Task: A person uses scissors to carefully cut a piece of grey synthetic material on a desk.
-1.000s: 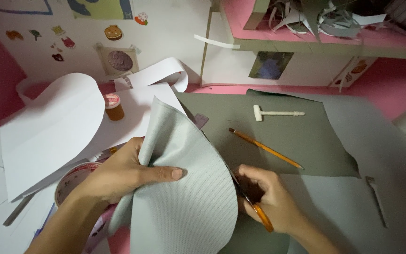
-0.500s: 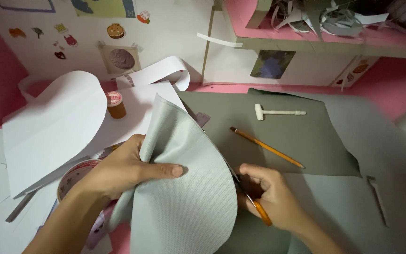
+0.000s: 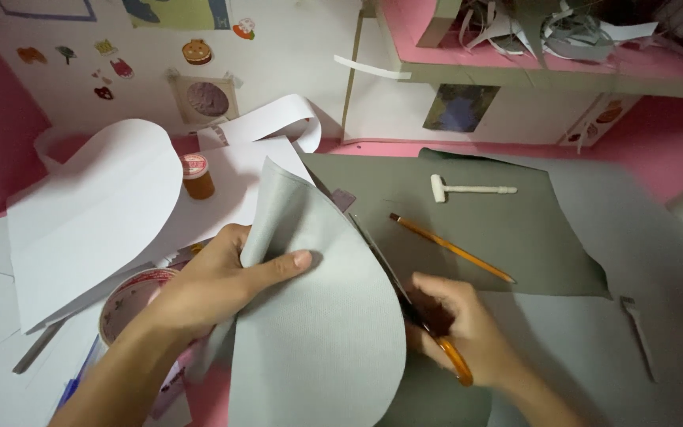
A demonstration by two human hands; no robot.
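Left hand (image 3: 227, 281) pinching grey fabric sheet (image 3: 318, 332), right hand (image 3: 456, 328) gripping orange-handled scissors (image 3: 444, 352)

Change over the last second is small. Left hand (image 3: 227, 281): thumb lies a little flatter across the grey fabric sheet (image 3: 318, 316); grip on the raised fold otherwise alike. The sheet's curved right edge has crept slightly toward the right hand (image 3: 456, 328), so less of the orange-handled scissors (image 3: 446, 353) shows beyond it. Right hand sits marginally closer to that edge. The view itself has drifted a touch, shifting the white paper (image 3: 88, 213) slightly in frame.
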